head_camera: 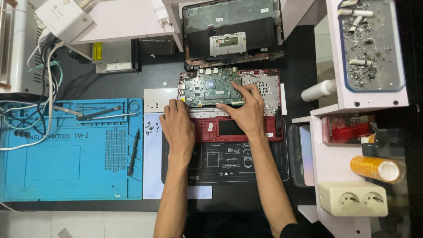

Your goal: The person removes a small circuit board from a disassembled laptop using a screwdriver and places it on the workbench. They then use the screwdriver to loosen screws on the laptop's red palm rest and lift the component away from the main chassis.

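- Blue mat at far left; tweezers in its top tray, a dark pry tool lying along its right edge; loose screws on the white sheet just beside it.
- Left hand rests palm down at the left edge of the red case; fingers curled at the lower left corner of the board; I cannot tell whether they pinch anything or only press.
- The board sits in the upper left of the case, centre of the desk, on the black mat; green, flat, thin; I judge it light, stiff and fragile, best taken by bare edges, never by chips or connectors.
- Its long axis runs left to right, parallel to the desk front; port side faces away from me, toward the grey cover lying above.
- Right hand spread flat over the board's lower right; fingertips on the board, index stretched toward its middle; open, nothing gripped.
- Case looks like rigid plastic, light, likely to slide on the mat unless pinned.
- Far right: white bottle, ash tray, tape roll, socket block.
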